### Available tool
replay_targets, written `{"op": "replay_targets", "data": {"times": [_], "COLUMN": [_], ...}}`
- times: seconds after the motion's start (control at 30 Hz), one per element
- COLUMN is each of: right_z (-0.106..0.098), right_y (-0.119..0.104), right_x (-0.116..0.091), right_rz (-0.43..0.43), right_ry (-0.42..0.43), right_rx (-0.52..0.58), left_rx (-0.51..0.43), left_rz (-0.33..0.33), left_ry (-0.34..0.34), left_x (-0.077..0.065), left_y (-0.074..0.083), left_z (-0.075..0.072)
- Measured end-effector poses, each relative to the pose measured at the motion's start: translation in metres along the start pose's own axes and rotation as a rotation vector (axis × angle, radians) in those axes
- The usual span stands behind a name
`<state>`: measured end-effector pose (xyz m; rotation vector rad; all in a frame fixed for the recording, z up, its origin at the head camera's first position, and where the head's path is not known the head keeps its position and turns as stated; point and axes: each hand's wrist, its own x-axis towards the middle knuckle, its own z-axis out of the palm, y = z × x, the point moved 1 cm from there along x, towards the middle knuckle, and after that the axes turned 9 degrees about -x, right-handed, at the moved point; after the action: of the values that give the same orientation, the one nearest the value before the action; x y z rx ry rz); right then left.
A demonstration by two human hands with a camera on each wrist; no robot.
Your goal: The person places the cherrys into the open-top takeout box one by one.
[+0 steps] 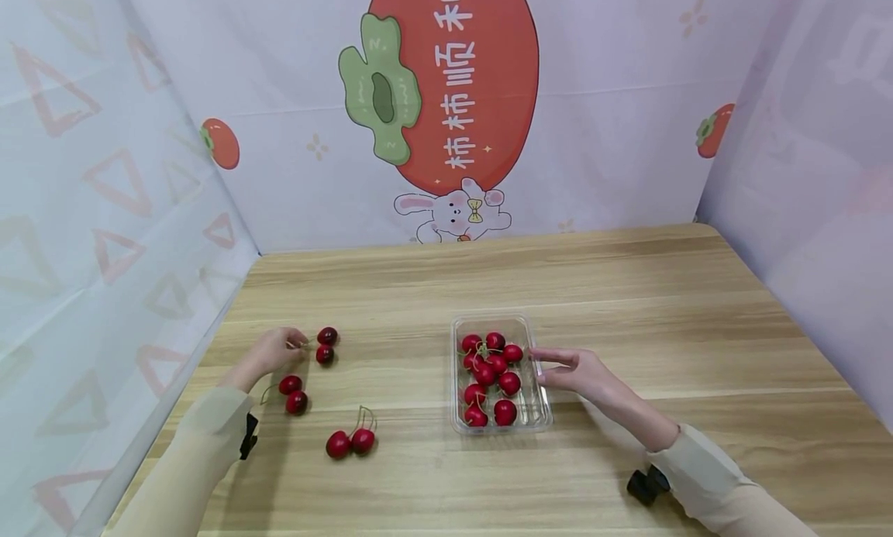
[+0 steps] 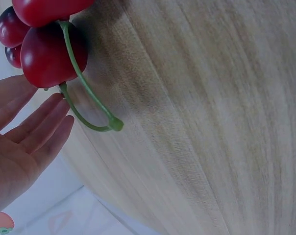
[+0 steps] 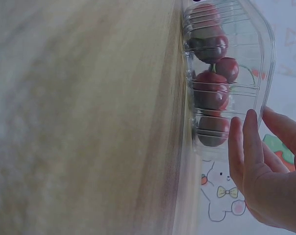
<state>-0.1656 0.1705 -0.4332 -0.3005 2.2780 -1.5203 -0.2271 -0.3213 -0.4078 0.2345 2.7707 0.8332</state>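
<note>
My left hand (image 1: 275, 349) reaches in at the far left, fingertips right at the stem of a pair of dark red cherries (image 1: 325, 345) on the table. In the left wrist view, the visible fingers (image 2: 42, 125) extend loosely, and a nearer cherry (image 2: 52, 56) with a green stem hides some fingertips. On the other side, my right hand (image 1: 575, 373) touches the right rim of a clear plastic box (image 1: 537, 417) with fairly straight fingers. Several red cherries (image 1: 484, 374) lie inside the box. Through its ribbed wall, more cherries (image 3: 211, 93) show in the right wrist view.
Two further pairs of stemmed cherries lie on the wooden table (image 1: 628, 289): one pair (image 1: 293, 395) beside my left wrist, another pair (image 1: 350, 443) nearer the front. Printed cloth walls (image 1: 614, 157) stand behind the table and along both sides.
</note>
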Motion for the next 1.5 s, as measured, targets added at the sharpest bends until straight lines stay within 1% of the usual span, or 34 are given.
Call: {"op": "replay_targets", "data": {"times": [0.4,0.6,0.7,0.9,1.0,1.13,1.27,1.43,1.5], "right_z": [0.000,0.001,0.001,0.001,0.001,0.001,0.000,0.000,0.000], "right_y": [0.001,0.000,-0.001,-0.001,-0.002,-0.002,-0.001,0.000,0.000], "right_x": [-0.001,-0.001,-0.001,-0.001,-0.001,0.000,0.001,0.001,0.001], "right_rz": [0.007,0.005,0.008,0.013,0.012,-0.003,-0.012,-0.001,0.002], "right_ry": [0.005,0.000,0.001,0.000,-0.003,-0.012,-0.017,-0.010,-0.008], "right_rx": [-0.011,-0.003,-0.006,-0.006,-0.002,0.008,0.009,0.009,0.010], "left_rx": [0.048,0.079,0.103,0.120,0.114,0.105,0.101,0.101,0.102], "left_rz": [-0.027,-0.017,-0.012,-0.003,0.004,0.033,0.044,0.057,0.073], "left_ry": [-0.006,-0.019,-0.020,-0.015,-0.003,0.013,0.033,0.062,0.072], "left_x": [0.004,0.008,0.010,0.013,0.013,0.011,0.009,0.007,0.007], "left_y": [0.004,0.002,0.002,0.000,-0.002,-0.002,0.000,0.004,0.005], "left_z": [0.001,0.003,0.004,0.005,0.005,0.004,0.002,0.001,0.000]}}
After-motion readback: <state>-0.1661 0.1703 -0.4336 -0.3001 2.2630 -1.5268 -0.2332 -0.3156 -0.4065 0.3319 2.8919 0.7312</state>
